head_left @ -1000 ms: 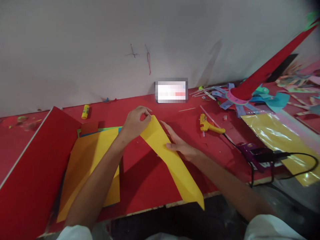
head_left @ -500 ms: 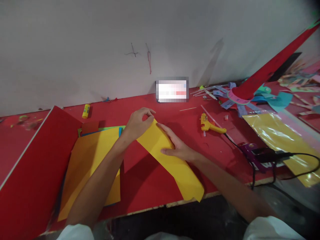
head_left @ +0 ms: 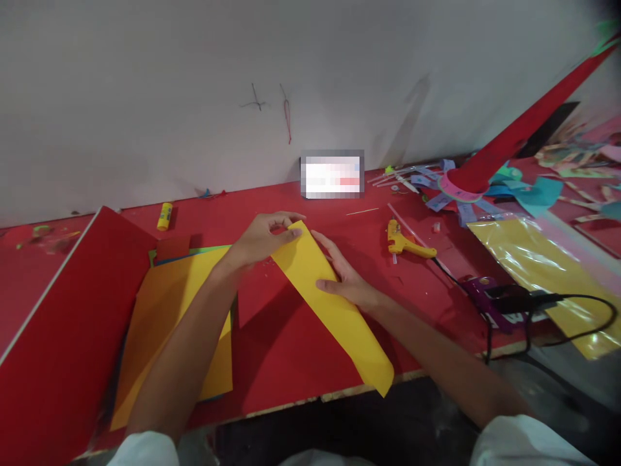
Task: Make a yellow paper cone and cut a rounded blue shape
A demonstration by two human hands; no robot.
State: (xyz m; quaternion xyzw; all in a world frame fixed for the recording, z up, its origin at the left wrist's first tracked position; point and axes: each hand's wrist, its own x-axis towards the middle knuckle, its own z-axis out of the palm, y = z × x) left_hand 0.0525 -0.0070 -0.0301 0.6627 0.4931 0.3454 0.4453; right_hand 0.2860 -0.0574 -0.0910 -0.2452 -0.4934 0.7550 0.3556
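Yellow paper [head_left: 334,310] lies aslant in our hands over the red bench [head_left: 276,362], its upper end towards the wall and its lower end reaching about the bench's front edge. Our left grip [head_left: 262,241] pinches the upper end, thumb on the near face; our right grip [head_left: 348,283] clasps the long right-hand side, thumb across the face and the other fingers partly hidden behind. We judge it very light and flexible: the lengthwise fold or curl should lend some stiffness, while the loose lower end would flop or bend easily. Its surface looks smooth, so we would expect light pads to hold it, with slight slipping possible. Squeezing hard could crease it and tugging could tear it. We would take it near the end and along the long side, pressing flat.
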